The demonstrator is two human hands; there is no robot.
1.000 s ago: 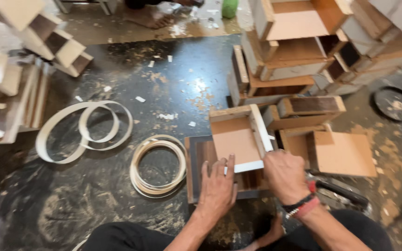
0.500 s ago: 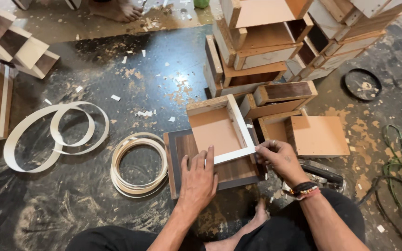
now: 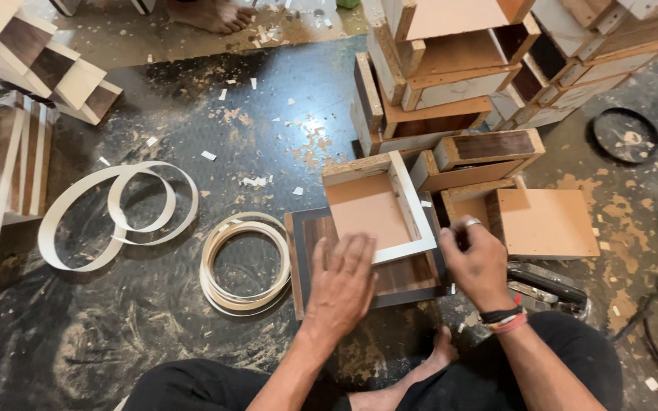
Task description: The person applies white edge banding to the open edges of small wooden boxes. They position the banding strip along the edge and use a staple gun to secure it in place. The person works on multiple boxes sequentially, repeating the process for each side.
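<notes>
Coils of pale edge banding (image 3: 244, 265) lie left of the open wooden box (image 3: 378, 207), stacked boxes (image 3: 436, 76) far behind. Left hand (image 3: 342, 285) presses flat, fingers spread, on the dark board (image 3: 405, 278); right hand (image 3: 481, 262) pinches the box's white-edged corner.

- 1 head-worn camera looks steeply down, close above the person's hands and knees.
- Dark workshop floor (image 3: 154, 320) fills the frame, stacked wooden boxes (image 3: 451, 84) upper right.

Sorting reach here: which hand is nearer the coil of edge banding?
Left. The left hand lies just right of the coil; the right hand is farther right, beyond the box.
</notes>
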